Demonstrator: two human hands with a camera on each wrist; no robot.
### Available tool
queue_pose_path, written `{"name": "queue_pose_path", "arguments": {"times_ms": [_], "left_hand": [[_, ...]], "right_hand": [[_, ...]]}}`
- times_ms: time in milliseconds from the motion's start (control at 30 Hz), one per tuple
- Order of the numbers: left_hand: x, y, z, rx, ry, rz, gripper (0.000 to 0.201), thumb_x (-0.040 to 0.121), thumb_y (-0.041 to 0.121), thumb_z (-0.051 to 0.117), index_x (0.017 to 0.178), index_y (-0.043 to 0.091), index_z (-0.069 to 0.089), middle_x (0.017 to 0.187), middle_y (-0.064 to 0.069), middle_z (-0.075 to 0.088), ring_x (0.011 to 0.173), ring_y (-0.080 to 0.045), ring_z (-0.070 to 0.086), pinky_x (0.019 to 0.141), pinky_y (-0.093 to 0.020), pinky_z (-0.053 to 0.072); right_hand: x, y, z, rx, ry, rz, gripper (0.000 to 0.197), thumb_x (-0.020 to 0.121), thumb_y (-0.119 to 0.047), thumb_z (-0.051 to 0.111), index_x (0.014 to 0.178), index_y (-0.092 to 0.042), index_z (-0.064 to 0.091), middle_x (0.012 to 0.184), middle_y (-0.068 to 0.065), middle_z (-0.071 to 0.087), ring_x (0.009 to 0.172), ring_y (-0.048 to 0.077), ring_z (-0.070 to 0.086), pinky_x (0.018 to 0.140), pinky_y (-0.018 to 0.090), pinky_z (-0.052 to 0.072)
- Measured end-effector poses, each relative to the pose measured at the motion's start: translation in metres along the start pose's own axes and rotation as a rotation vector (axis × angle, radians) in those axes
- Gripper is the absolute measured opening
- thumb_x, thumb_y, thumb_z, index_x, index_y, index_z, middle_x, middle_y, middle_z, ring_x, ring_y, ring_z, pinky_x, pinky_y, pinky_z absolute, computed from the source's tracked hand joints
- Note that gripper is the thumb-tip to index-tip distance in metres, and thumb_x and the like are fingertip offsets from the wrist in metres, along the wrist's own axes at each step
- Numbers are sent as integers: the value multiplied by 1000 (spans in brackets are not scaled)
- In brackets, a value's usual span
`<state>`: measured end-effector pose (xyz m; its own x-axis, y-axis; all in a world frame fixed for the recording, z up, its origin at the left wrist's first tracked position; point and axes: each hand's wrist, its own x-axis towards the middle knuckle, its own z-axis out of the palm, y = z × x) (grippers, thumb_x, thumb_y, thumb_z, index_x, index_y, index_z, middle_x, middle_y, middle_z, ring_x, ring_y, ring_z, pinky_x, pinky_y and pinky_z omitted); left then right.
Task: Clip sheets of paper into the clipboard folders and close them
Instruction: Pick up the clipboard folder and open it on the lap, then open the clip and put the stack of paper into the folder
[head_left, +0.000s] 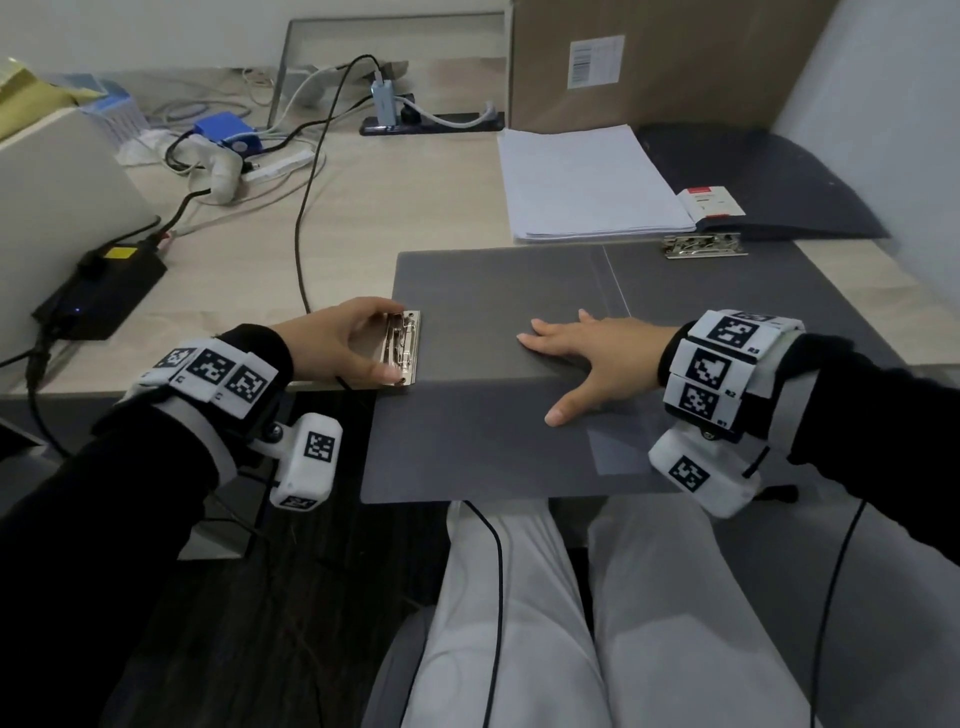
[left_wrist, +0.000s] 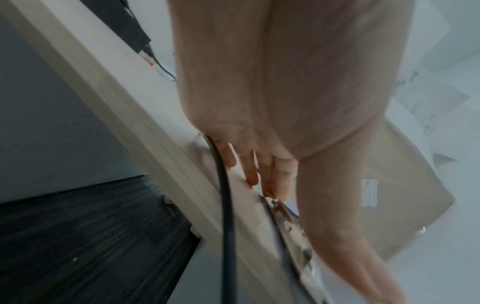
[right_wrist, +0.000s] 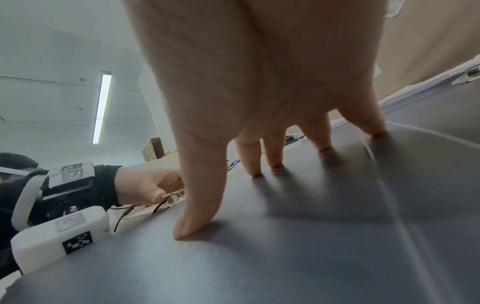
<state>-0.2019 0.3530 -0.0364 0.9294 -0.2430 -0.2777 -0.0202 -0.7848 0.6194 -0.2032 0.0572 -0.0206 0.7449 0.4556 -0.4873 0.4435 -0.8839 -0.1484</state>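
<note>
Two hands on the open grey clipboard folder (head_left: 498, 312) at the desk edge: left hand (head_left: 343, 338) pinches its silver metal clip (head_left: 402, 347), long axis front-to-back. Right hand (head_left: 582, 358) lies flat, fingers spread, pinning the panel; the white paper stack (head_left: 587, 182) sits behind, nearer it.

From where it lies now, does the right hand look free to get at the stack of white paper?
Probably yes. The right hand rests flat on the grey folder and holds nothing. The paper stack lies uncovered further back on the desk, with only bare folder surface between them.
</note>
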Motion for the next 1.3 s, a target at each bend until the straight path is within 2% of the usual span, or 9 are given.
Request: {"name": "queue_pose_path", "arguments": {"times_ms": [100, 233, 433, 567, 800, 900, 1033, 1133, 1300], "left_hand": [[0, 2, -2, -80, 56, 24, 31, 92, 31, 54, 123, 29, 52, 122, 6, 56, 110, -9, 52, 94, -15, 39], [6, 6, -5, -258, 160, -45, 53, 84, 64, 43, 109, 25, 68, 116, 5, 68, 111, -8, 59, 79, -20, 42], [33, 12, -7, -213, 358, -129, 21, 87, 31, 62, 73, 16, 67, 75, 0, 69, 54, 4, 62, 52, -12, 44], [43, 10, -10, -132, 322, -172, 14, 80, 16, 71, 69, 18, 63, 66, 2, 61, 48, 1, 58, 51, -8, 45], [38, 22, -24, -87, 265, -250, 13, 85, 24, 65, 87, 12, 63, 84, -5, 63, 80, -18, 60, 58, -22, 44], [35, 39, -40, -18, 331, -217, 24, 89, 25, 58, 104, 7, 64, 99, -10, 62, 94, -23, 59, 77, -33, 50], [38, 80, -39, 15, 335, -90, 27, 88, 26, 58, 109, 10, 66, 102, -7, 62, 96, -20, 56, 86, -32, 46], [49, 118, -18, 60, 235, 12, 29, 90, 26, 57, 114, 11, 65, 104, -3, 60, 95, -16, 53, 81, -26, 40], [83, 168, 30, 194, 37, 110, 34, 91, 25, 55, 122, 10, 61, 128, -8, 60, 116, -22, 54, 92, -22, 36]], "right_hand": [[-1, -1, 0, -2, 3, 1, 99, 73, -62, 63, 150, -40, 5, 159, -19, -3, 148, 33, -3, 118, 47, 13], [-3, -2, -2, 10, 2, -1, 98, 73, -61, 64, 150, -41, 5, 159, -19, -2, 148, 33, -4, 118, 46, 12], [-3, -2, -1, 17, -3, -10, 99, 73, -60, 64, 150, -41, 5, 159, -20, -3, 148, 32, -4, 119, 47, 12], [-3, -2, 0, 20, -2, -10, 99, 73, -61, 65, 149, -41, 5, 159, -20, -3, 148, 32, -4, 117, 48, 14], [0, -11, 6, 52, -8, -38, 101, 72, -61, 65, 150, -38, 4, 159, -17, -4, 147, 34, -8, 119, 51, 13], [4, -22, 9, 71, 1, -54, 102, 73, -62, 64, 150, -37, 4, 159, -17, -7, 148, 32, -10, 115, 60, 13], [-4, -16, 1, 275, 125, -69, 90, 80, -54, 62, 151, -31, 12, 161, -10, -2, 149, 23, -6, 121, 44, 8], [-21, 28, -15, 325, 208, 41, 81, 84, -52, 59, 150, -32, 18, 161, -6, 5, 150, 20, 2, 122, 35, 7], [-42, 119, -18, 291, 128, 364, 81, 86, -52, 55, 151, -32, 12, 161, -4, 2, 149, 27, -3, 121, 40, 3]]}}
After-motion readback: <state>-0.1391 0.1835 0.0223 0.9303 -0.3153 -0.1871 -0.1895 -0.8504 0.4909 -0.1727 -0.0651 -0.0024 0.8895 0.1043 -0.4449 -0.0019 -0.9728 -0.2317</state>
